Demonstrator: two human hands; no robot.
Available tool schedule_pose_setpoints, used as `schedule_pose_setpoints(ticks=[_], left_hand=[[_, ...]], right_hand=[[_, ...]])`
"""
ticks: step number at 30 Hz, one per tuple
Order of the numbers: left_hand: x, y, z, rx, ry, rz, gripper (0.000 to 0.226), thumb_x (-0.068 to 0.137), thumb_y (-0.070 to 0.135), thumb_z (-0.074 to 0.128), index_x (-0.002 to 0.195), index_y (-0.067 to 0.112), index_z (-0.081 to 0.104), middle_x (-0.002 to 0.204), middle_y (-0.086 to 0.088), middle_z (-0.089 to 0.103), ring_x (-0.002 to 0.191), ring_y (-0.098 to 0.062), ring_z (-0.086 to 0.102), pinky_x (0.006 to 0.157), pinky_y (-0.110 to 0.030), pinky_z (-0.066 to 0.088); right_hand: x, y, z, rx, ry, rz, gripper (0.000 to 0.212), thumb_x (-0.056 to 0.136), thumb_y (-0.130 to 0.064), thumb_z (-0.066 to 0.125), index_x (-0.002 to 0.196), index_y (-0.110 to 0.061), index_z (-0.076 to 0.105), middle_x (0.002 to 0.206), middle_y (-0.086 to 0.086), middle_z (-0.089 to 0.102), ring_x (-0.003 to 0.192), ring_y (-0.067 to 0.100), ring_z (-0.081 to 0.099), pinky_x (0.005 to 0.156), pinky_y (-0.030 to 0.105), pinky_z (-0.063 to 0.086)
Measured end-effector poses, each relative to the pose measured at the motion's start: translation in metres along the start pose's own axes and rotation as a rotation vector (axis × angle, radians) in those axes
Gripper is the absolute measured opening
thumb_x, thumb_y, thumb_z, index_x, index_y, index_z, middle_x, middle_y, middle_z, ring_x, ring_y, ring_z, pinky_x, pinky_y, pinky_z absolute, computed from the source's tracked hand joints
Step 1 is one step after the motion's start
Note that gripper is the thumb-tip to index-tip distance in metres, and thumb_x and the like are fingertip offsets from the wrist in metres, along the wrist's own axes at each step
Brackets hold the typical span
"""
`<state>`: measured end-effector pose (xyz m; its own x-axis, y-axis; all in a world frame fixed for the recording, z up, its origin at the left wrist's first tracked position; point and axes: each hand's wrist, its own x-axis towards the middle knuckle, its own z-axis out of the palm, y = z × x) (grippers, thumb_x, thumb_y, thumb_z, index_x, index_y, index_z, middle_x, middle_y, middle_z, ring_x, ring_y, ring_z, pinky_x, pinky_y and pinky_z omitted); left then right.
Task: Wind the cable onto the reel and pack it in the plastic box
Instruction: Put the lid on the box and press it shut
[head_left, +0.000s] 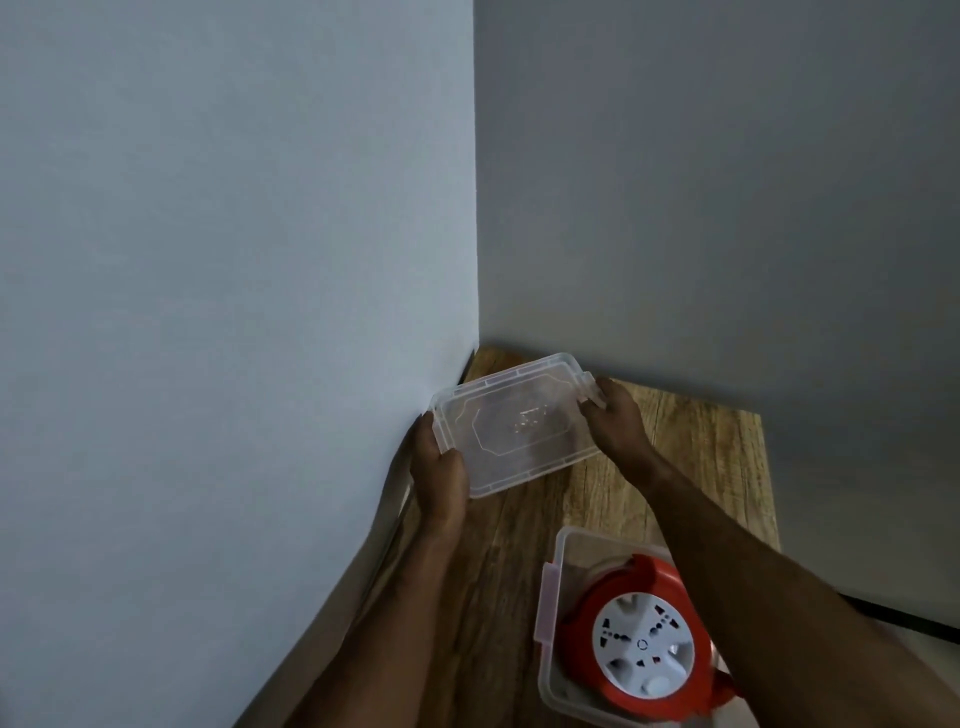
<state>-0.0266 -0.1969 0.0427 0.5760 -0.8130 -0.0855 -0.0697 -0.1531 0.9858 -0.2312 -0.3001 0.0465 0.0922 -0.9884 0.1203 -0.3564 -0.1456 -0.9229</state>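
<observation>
Two grey walls (234, 208) meet in a corner ahead of us, and the wooden worktop (701, 467) is pushed into that corner. On its near right part stands the clear plastic box (558, 551), open at the top, with a latch flap (546, 605) hanging on its left side. Inside the box lies the red reel (644, 639), its white socket face (644, 647) turned up; our right forearm crosses over the box's right side, so we cannot see that edge or whether any cable trails out there.

Further back, near the corner, we hold the clear lid (519, 423) at its two short ends. Our left hand (441, 467) has its grip closed on the left end, thumb on top by the clip, and our right hand (615, 415) has its grip closed on the right end, fingers curled over the clip there.

By our reading the winding and packing are done and only the lid remains. The risks: the lid is thin and slick, so it may flex or slip as we carry it over; the reel may stand proud of the rim and stop the lid seating; and the hanging latch flap could be trapped under the lid's edge if we lower it askew.
</observation>
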Motion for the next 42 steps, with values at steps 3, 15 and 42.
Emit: schedule_pose_setpoints(ticks=[3, 15, 42], left_hand=[[-0.004, 0.005, -0.010, -0.014, 0.002, 0.074, 0.024, 0.100, 0.014, 0.055, 0.123, 0.013, 0.063, 0.115, -0.003, 0.070, 0.108, -0.020, 0.066, 0.090, -0.035, 0.057], [-0.033, 0.033, -0.044, 0.012, 0.007, 0.166, 0.028, 0.090, 0.008, 0.070, 0.118, 0.006, 0.071, 0.110, 0.000, 0.073, 0.089, 0.001, 0.065, 0.061, -0.003, 0.048], [-0.140, 0.037, -0.051, 0.445, -0.218, 0.139, 0.024, 0.092, 0.035, 0.069, 0.073, 0.020, 0.070, 0.064, 0.007, 0.070, 0.057, -0.002, 0.067, 0.048, -0.012, 0.049]], right_hand=[[-0.006, 0.001, -0.005, -0.010, 0.012, 0.043, 0.029, 0.097, -0.006, 0.047, 0.117, -0.012, 0.067, 0.108, 0.002, 0.070, 0.099, 0.015, 0.067, 0.073, 0.025, 0.054], [-0.055, -0.011, -0.062, -0.030, -0.035, -0.133, 0.043, 0.086, 0.009, 0.066, 0.122, -0.013, 0.068, 0.113, -0.005, 0.070, 0.103, 0.004, 0.068, 0.080, 0.026, 0.059], [-0.204, -0.007, -0.121, -0.415, 0.404, -0.037, 0.035, 0.091, -0.038, 0.067, 0.112, -0.009, 0.071, 0.082, 0.003, 0.064, 0.067, 0.017, 0.062, 0.058, 0.041, 0.057]])
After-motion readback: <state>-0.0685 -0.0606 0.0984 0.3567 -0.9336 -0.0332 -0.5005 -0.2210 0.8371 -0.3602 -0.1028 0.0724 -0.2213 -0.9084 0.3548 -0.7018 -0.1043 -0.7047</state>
